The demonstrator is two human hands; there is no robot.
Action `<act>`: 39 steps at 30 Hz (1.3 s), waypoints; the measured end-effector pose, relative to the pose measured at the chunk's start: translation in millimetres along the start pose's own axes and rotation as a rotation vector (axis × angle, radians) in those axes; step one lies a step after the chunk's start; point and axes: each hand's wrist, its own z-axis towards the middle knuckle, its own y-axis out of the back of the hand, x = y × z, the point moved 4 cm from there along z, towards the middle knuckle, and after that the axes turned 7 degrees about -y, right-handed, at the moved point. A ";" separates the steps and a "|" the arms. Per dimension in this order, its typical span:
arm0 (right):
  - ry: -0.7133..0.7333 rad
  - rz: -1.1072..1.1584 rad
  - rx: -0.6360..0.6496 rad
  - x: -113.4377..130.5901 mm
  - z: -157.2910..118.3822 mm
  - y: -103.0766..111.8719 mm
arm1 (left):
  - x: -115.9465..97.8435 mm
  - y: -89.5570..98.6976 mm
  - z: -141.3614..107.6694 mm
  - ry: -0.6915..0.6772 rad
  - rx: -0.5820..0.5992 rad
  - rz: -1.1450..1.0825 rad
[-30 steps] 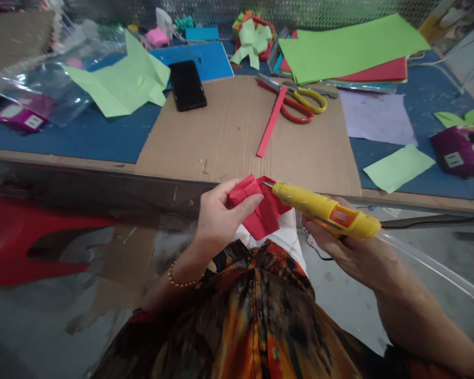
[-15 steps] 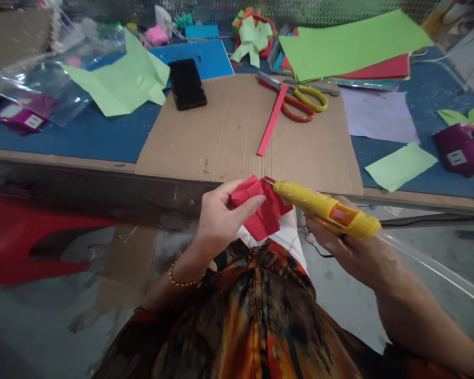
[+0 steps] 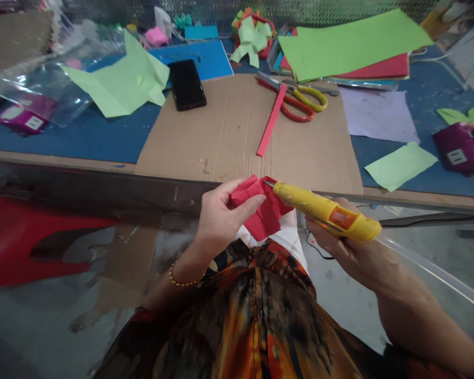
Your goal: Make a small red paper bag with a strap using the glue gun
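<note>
My left hand (image 3: 225,213) pinches a folded red paper piece (image 3: 264,218) between thumb and fingers, just off the table's front edge and above my lap. A yellow glue gun (image 3: 324,209) is gripped in my right hand (image 3: 339,239), its clear glue stick trailing out the back. The nozzle points left and rests at the upper right folds of the red paper; whether glue is coming out cannot be made out. Beyond my hands, a narrow red paper strip (image 3: 272,122) lies on the cardboard sheet (image 3: 221,131), its far end over the scissors (image 3: 298,108).
A black phone (image 3: 187,84) lies at the cardboard's back left. Light green paper (image 3: 122,79) and a clear plastic bag are on the left. Green sheets (image 3: 355,45), purple paper (image 3: 381,116) and a purple box (image 3: 462,147) sit to the right. A red chair (image 3: 35,237) stands lower left.
The glue gun has shifted very slightly, its nozzle still at the red paper's folds. My left hand and the paper stay practically where they were.
</note>
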 end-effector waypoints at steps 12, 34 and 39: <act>-0.009 -0.012 -0.016 8.1 2.7 3.6 | -2.3 1.2 0.6 0.032 -0.019 0.030; 0.030 -0.029 0.009 13.4 1.9 4.9 | -2.9 1.8 2.0 0.026 -0.001 0.014; 0.050 -0.045 -0.034 10.4 0.9 7.3 | -3.3 2.2 1.6 0.022 0.009 0.033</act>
